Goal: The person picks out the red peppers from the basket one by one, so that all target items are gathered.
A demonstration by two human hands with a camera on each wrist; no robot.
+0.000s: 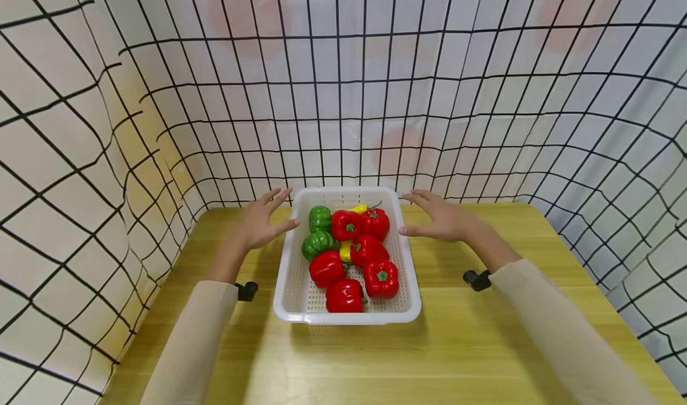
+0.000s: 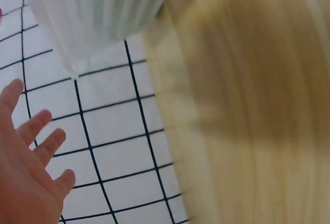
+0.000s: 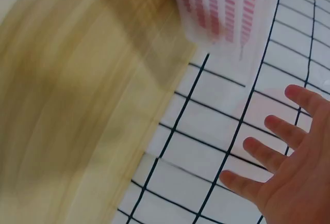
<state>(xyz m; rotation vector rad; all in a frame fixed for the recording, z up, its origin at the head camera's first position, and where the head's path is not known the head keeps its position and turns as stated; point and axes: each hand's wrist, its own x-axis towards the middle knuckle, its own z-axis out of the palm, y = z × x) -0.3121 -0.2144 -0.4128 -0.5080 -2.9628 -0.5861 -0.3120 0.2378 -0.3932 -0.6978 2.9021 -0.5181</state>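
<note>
A white plastic basket (image 1: 347, 318) with slotted sides stands on the wooden table. Several red bell peppers (image 1: 344, 296) lie in it, along with two green ribbed peppers (image 1: 319, 244) on its left side. Yellow pieces (image 1: 345, 252) show between them, partly hidden. To the left of the basket is my left hand (image 1: 260, 223), fingers spread, thumb tip right at the rim. My right hand (image 1: 440, 217) mirrors it on the other side, its thumb tip close to the right rim. Both wrist views show spread fingers with nothing held.
Black wire grid (image 1: 338, 101) over white sheeting encloses the table (image 1: 354, 363) at the back and both sides. The basket's far edge is near the back grid. A small black device (image 1: 247, 291) sits at the left wrist, another black device (image 1: 477, 280) at the right.
</note>
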